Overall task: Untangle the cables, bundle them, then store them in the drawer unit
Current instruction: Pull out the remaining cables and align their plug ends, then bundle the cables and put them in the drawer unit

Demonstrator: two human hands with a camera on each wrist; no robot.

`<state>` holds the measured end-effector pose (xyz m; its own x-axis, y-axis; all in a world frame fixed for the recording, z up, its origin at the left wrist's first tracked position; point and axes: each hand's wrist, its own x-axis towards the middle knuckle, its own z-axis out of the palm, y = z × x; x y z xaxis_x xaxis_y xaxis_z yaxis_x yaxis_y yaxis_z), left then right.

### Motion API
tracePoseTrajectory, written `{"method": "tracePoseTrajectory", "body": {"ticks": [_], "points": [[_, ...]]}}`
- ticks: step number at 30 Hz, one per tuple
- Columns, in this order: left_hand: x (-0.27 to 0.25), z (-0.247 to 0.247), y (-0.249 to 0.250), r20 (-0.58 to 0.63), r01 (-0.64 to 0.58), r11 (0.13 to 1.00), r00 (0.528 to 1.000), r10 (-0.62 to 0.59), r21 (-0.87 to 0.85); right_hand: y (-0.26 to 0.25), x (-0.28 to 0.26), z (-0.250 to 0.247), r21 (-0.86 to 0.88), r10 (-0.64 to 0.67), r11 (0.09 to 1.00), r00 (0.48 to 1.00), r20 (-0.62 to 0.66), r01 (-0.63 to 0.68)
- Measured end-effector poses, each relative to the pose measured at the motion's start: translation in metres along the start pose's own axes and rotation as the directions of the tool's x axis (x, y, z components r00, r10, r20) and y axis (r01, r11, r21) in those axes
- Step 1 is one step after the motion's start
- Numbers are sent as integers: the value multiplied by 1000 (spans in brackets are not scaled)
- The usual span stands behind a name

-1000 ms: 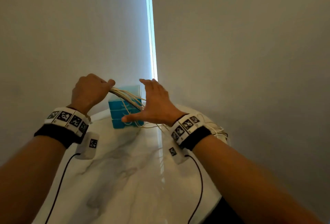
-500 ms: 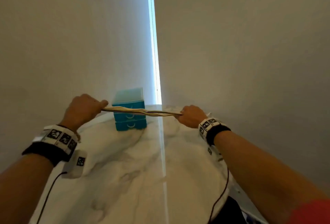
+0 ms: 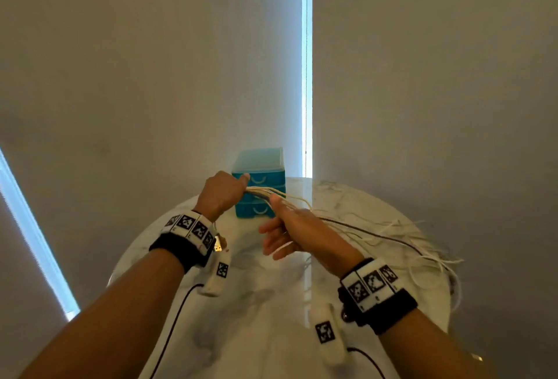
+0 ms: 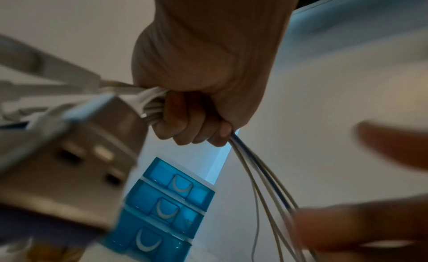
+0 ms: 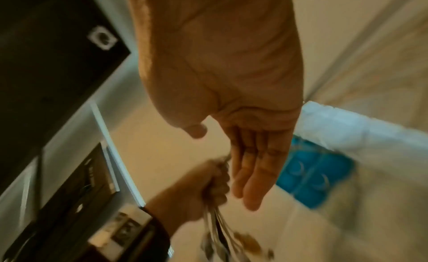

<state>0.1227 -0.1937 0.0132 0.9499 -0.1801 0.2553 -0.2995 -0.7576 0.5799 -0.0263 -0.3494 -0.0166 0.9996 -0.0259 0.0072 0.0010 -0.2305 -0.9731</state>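
My left hand (image 3: 222,192) fists the thin white cables (image 4: 259,176) near their plugs as an anchor; my right hand (image 3: 294,229), fingers straight, combs the strands trailing to the marble tabletop's (image 3: 259,312) right edge, with the blue plastic drawer unit (image 3: 260,181) at the far edge.

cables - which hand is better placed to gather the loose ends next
Right. The left hand grips the cables in a fist, while the right hand is open beside the strands trailing across the table.
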Motion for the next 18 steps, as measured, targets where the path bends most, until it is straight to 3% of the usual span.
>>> {"method": "tracePoseTrajectory", "body": {"ticks": [2,5,8,12,15,18], "points": [[-7,3,6,-9,-14,1000,1000,14,-13,17,29,15,256,158,954,987,8,-155],[-21,14,14,0,-37,997,999,37,-61,30,62,27,556,183,814,983,27,-167],[-28,27,9,26,-59,990,998,63,-128,29,71,34,662,114,741,992,47,-117],[-38,36,1,110,-79,970,988,107,-232,30,77,29,778,24,626,996,-81,48],[-46,47,-1,243,-110,951,952,184,-290,31,78,22,901,-11,414,990,-141,133],[-50,53,-5,405,-94,920,877,258,-381,38,79,16,966,-38,214,990,-139,144]]}}
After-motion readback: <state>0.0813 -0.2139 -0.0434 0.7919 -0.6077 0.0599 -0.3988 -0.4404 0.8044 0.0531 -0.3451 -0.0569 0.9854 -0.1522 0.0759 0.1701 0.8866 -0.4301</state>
